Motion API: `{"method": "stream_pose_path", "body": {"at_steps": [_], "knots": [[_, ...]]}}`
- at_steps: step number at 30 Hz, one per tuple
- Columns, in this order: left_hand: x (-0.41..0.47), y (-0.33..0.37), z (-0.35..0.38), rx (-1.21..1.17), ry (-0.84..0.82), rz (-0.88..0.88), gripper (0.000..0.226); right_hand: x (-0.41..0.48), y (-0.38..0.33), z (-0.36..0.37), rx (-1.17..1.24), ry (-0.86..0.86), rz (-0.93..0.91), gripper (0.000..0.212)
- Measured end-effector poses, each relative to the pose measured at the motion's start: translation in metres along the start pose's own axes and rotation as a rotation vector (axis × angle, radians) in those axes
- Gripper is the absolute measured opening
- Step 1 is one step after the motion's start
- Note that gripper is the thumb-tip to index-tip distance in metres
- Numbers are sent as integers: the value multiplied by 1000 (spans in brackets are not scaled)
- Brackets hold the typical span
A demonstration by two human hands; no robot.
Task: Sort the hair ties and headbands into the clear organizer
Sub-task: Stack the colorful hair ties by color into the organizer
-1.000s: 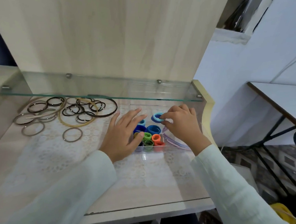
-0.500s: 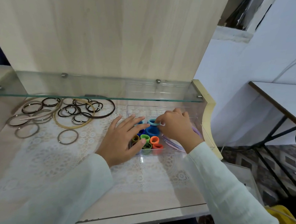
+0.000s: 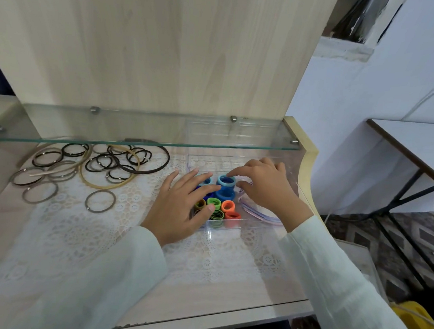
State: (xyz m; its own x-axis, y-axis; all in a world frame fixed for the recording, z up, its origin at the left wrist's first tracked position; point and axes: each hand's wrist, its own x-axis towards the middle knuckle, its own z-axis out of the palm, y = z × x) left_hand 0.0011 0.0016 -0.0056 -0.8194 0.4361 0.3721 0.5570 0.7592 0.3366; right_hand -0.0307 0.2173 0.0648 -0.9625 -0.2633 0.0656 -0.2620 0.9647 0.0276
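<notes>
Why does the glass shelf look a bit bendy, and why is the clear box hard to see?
Head view: the wide-angle lens bows long straight lines, so the glass shelf looks slightly curved; head view: the clear organizer is see-through, showing mostly as faint glints along its rims; head view: the light is soft and even, with hardly any shadow beside the left hand.

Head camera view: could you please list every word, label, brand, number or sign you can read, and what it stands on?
None: no text can be read anywhere.
The clear organizer, the light blue hair tie, the loose hair ties, the glass shelf and the wooden panel show no print.
</notes>
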Motion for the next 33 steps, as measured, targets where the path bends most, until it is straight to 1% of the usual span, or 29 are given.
{"method": "stream_pose_path", "body": {"at_steps": [5, 9, 17, 21, 24, 28, 33], "knots": [[-1, 0, 1, -8, -9, 6, 53, -3, -3, 7, -52, 17, -108, 46], [-1, 0, 1, -2, 0, 7, 53, -3, -6, 10, -130, 35, -132, 46], [-1, 0, 1, -2, -11, -10, 52, -4, -10, 13, -119, 25, -108, 45], [0, 2, -1, -12, -45, -28, 58, -7, -5, 11, -52, 58, -34, 48], [0, 2, -2, 0, -54, -25, 59, -7, -2, 11, -18, 92, -3, 42], [0, 3, -3, 1, -63, -30, 61, -4, -2, 15, -22, 108, -6, 33], [-1, 2, -2, -5, -40, -19, 57, -6, -5, 18, -21, 102, -3, 34]]}}
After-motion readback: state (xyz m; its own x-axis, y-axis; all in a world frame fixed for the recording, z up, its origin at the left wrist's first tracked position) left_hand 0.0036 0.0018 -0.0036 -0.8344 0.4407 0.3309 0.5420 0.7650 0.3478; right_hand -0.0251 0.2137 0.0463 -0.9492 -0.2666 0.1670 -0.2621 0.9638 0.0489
